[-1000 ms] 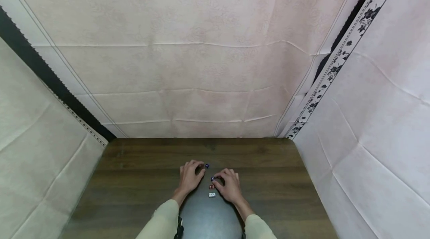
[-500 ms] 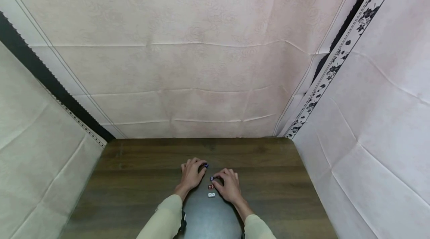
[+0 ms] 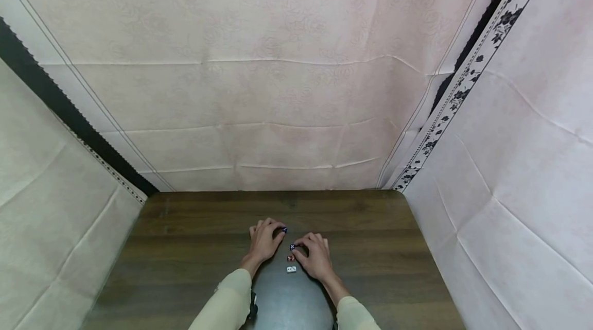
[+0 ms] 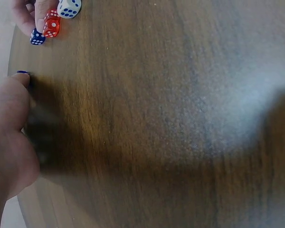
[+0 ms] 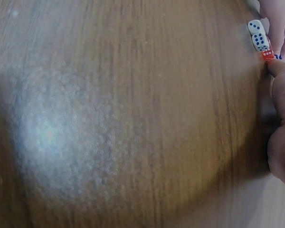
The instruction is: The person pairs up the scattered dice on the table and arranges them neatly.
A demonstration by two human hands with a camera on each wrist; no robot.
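Observation:
My left hand [image 3: 264, 241] pinches a dark blue die [image 3: 284, 230] between thumb and index finger, on the far side of the dice. In the left wrist view only a sliver of that blue die [image 4: 22, 72] shows past the thumb. Nearer to me, my right hand [image 3: 317, 256] holds another blue die [image 3: 292, 247] at its thumb and index fingertips. Just in front of that one sit two red dice [image 3: 290, 258], side by side. Closer still lies a pair of white dice [image 3: 291, 269] with blue pips, touching each other, also seen in the right wrist view.
A brown wood-grain table [image 3: 194, 253] lies under both hands, with a bright glare along its near middle. Pale cloth [image 3: 278, 114] hangs behind the table's far edge, and more cloth [image 3: 509, 191] stands on the right and left sides.
My left hand has moved slightly right and taken the far blue die between its fingertips, then drawn it slightly nearer. The right hand stays almost still at its blue die.

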